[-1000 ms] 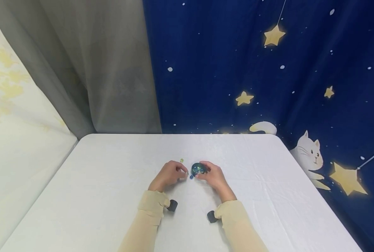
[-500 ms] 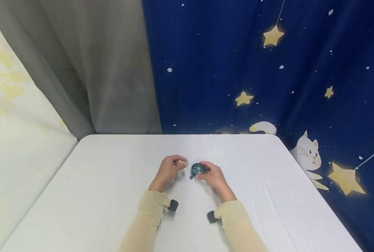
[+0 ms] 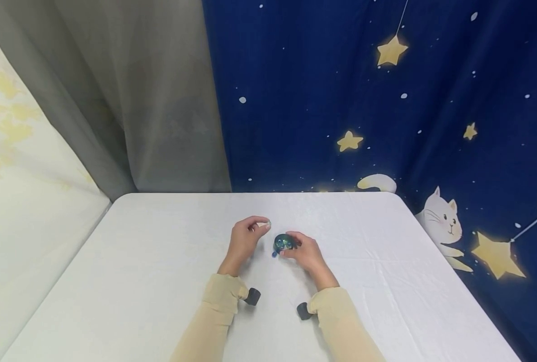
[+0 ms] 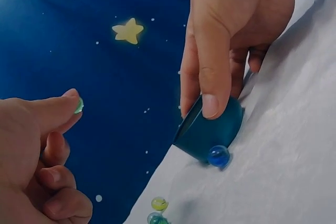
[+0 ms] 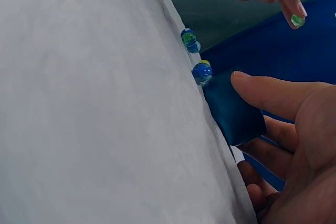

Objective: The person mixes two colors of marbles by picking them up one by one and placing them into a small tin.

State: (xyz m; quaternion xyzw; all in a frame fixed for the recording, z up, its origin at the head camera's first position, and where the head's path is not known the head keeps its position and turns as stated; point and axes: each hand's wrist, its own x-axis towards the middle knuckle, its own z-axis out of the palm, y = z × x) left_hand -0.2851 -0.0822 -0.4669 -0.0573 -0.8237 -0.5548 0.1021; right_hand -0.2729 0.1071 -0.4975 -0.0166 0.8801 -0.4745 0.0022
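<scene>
My left hand (image 3: pixel 244 240) pinches a small green glass marble (image 4: pixel 79 105) between thumb and forefinger, raised to the left of a cup and further from me. Its other fingers are curled in. My right hand (image 3: pixel 306 250) grips the small dark teal cup (image 4: pixel 218 132), thumb on the near side, fingers round the far side. Glints of marbles show inside the cup in the head view. A blue marble (image 4: pixel 219 156) lies on the table right against the cup's wall.
A yellow marble (image 4: pixel 159 203) and a teal marble (image 4: pixel 157 218) lie on the white table (image 3: pixel 159 281) left of the cup. A grey curtain (image 3: pixel 173 125) and a blue star-patterned curtain (image 3: pixel 295 125) hang behind the table's far edge.
My left hand has moved away from beside the cup, forward and up, pinching the marble. The yellow-green marble seen on the table is now out of sight in the head view. My right hand stays.
</scene>
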